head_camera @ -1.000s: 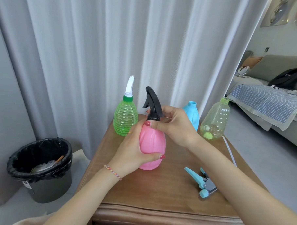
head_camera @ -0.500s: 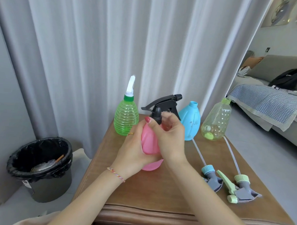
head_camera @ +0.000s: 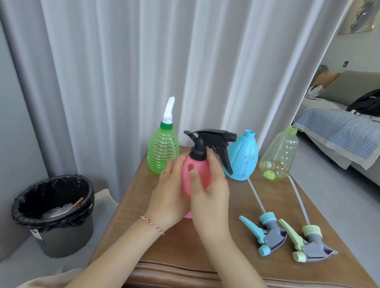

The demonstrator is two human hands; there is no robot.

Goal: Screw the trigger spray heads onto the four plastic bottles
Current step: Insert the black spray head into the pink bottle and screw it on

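Wooden bench (head_camera: 235, 237) before grey curtain (head_camera: 144, 65); lined bin (head_camera: 53, 212) holding scraps. Left hand (head_camera: 171, 193), right hand (head_camera: 210, 194) wrapped around pink bottle (head_camera: 196, 176), bench centre, black spray head (head_camera: 208, 142) fitted.

A single head-worn view is being taken from above and behind the wooden table (head_camera: 256, 251), facing forward and down toward the curtain (head_camera: 144, 65); the near table edge is being framed closely, the sofa (head_camera: 359, 133) far right.

Two spray heads (head_camera: 287, 237) lie right of the held bottle (head_camera: 196, 176).
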